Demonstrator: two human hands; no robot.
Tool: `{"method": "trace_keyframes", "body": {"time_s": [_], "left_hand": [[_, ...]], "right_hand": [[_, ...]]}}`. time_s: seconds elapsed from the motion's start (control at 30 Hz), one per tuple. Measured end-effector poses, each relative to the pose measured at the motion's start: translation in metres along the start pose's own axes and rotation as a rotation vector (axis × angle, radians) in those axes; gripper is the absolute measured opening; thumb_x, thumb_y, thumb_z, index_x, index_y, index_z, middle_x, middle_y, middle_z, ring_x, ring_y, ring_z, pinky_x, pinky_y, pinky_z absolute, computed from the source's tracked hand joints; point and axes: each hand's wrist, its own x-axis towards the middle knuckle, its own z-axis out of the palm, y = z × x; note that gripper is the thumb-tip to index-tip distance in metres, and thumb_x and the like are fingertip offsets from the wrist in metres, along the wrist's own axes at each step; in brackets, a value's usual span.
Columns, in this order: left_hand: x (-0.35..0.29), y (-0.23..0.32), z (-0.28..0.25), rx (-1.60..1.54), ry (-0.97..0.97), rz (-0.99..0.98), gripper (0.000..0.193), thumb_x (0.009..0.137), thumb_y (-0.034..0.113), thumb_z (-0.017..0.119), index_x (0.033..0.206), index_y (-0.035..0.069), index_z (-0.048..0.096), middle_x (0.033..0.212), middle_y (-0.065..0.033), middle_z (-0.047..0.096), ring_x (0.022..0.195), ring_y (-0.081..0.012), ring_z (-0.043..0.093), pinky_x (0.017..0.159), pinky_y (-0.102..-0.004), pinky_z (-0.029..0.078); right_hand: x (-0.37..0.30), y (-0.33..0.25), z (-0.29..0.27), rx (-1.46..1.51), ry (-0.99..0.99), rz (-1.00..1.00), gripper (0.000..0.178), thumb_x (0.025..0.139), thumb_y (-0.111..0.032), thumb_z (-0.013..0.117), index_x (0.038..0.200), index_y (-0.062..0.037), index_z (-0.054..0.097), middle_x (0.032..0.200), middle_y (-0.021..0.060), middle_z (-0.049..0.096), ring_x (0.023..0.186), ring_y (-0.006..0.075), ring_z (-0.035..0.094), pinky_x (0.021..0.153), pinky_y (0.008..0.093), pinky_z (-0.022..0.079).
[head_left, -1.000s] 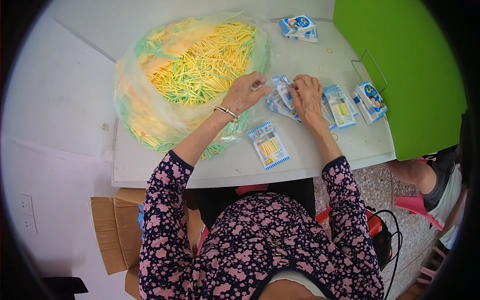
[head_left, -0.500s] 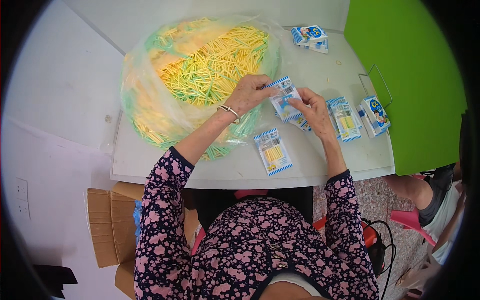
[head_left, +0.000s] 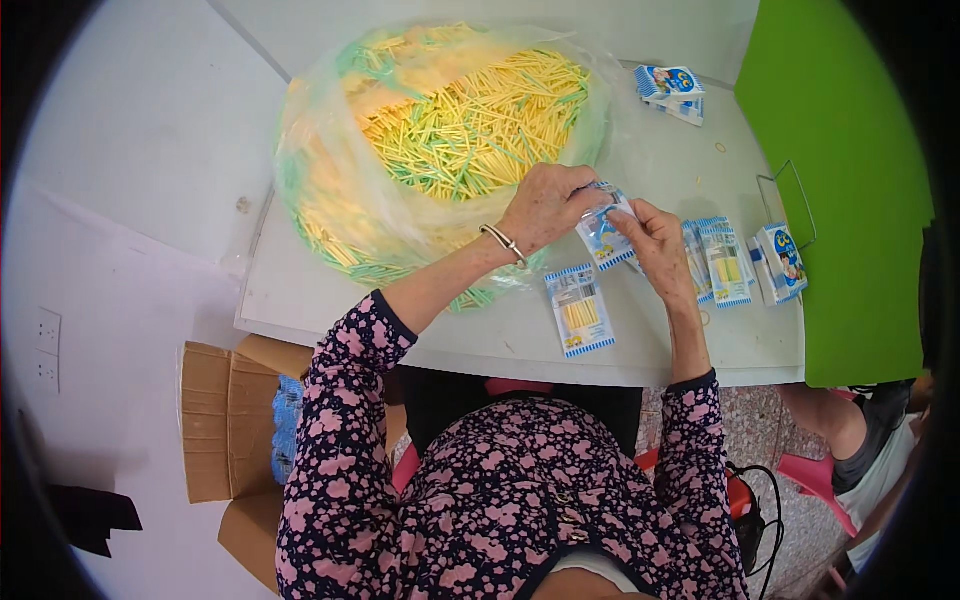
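Brought into a two-handed grip since the first frame, the blue-striped sachet (head_left: 598,240) sits between the left hand (head_left: 548,207), pinching its far-left part, and the right hand (head_left: 658,243), nearly closed on its right edge; its long axis runs toward the person, near end slightly right.

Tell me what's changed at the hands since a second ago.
The left hand and right hand have taken hold of one blue-and-white packet and drawn it slightly toward the body. The lone packet of yellow sticks and the open plastic bag stayed put.
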Motion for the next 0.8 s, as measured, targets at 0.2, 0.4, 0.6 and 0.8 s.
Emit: {"method": "trace_keyframes", "body": {"time_s": [0.2,0.4,0.6,0.8], "left_hand": [[-0.001,-0.005,-0.034,0.096,-0.125,-0.058,0.02,0.081,0.02,0.061,0.079,0.0,0.062,0.063,-0.01,0.059,0.052,-0.0154,0.051,0.05,-0.0269,0.041],[0.006,-0.046,-0.101,0.702,-0.218,0.29,0.029,0.081,0.017,0.057,0.11,0.013,0.056,0.109,-0.0092,0.057,0.096,-0.0198,0.052,0.081,-0.0357,0.04],[-0.004,-0.063,-0.095,1.178,-0.623,0.463,0.044,0.077,0.018,0.055,0.12,0.015,0.047,0.135,-0.0102,0.035,0.124,-0.0287,0.034,0.099,-0.0477,0.03],[0.009,-0.074,-0.08,1.257,-0.757,0.568,0.04,0.079,0.02,0.05,0.117,0.007,0.047,0.134,-0.0125,0.035,0.128,-0.0275,0.029,0.104,-0.0465,0.024]], "right_hand": [[0.003,-0.01,0.016,0.013,-0.03,-0.11,0.024,0.088,-0.019,0.056,0.07,-0.0026,0.054,0.06,-0.0074,0.043,0.056,0.0007,0.034,0.047,0.0192,0.027],[0.006,0.016,-0.001,0.093,0.085,-0.06,0.023,0.089,-0.021,0.055,0.077,-0.0019,0.058,0.062,-0.0073,0.047,0.057,0.0,0.034,0.048,0.018,0.027],[0.006,0.012,0.001,0.115,0.095,-0.031,0.023,0.089,-0.023,0.054,0.082,-0.0013,0.061,0.064,-0.007,0.049,0.057,-0.0004,0.036,0.049,0.0174,0.029],[0.004,0.017,0.0,0.123,0.103,0.002,0.023,0.089,-0.023,0.054,0.084,-0.0007,0.061,0.065,-0.0065,0.051,0.058,-0.0006,0.037,0.05,0.0168,0.03]]}}
